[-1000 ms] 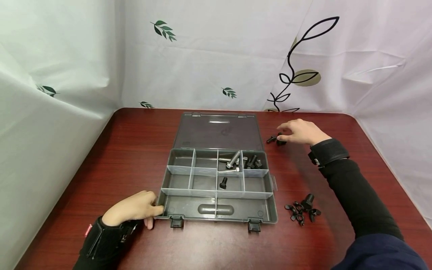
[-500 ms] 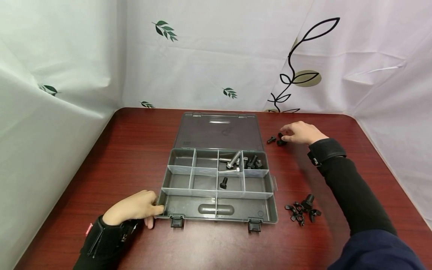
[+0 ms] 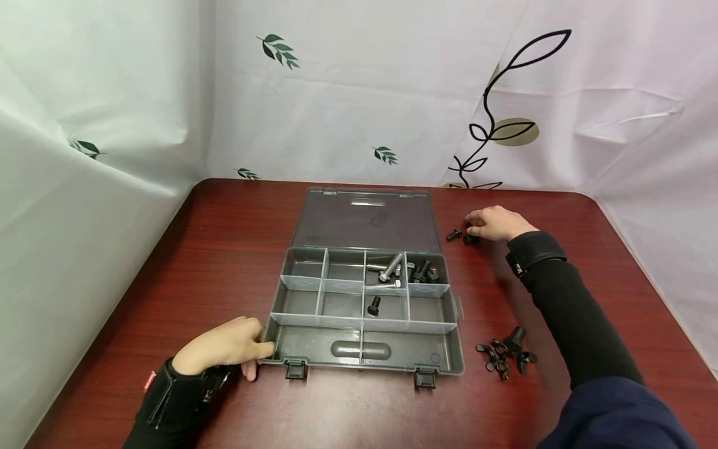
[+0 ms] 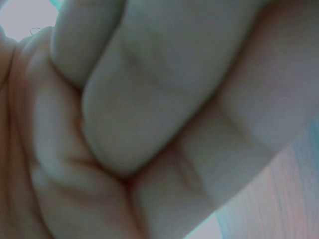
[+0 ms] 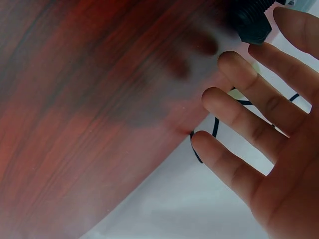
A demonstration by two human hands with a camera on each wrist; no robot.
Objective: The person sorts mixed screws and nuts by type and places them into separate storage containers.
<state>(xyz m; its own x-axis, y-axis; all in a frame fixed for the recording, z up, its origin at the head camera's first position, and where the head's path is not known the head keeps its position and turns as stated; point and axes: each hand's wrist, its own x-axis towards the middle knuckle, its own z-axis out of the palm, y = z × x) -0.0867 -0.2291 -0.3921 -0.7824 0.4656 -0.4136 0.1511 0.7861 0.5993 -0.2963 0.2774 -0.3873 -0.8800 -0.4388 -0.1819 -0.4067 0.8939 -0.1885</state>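
My left hand (image 3: 224, 345) grips the front left corner of a grey compartment box (image 3: 314, 369), thumb over the wall. The left wrist view shows its folded fingers (image 4: 144, 94). At the back right, my right hand (image 3: 495, 223) pinches a black hex bolt (image 5: 255, 31) between thumb and index finger; the other fingers (image 5: 234, 159) are spread and nearly straight. Another black bolt (image 3: 454, 234) lies just left of it, and one more (image 3: 470, 239) is partly under the hand. Silver bolts (image 3: 391, 267) and black bolts (image 3: 422, 270) lie in the back right compartments.
The box's tinted lid (image 3: 364, 218) lies folded back behind it. A single black bolt (image 3: 374, 305) sits in a middle compartment. Black wing nuts (image 3: 495, 358) and a large black bolt (image 3: 514, 340) lie right of the box. White cloth (image 3: 336, 93) surrounds the table.
My right hand has drawn a little toward the right and front at the black bolts, its fingers closing in on one. The left hand stays on the box corner.
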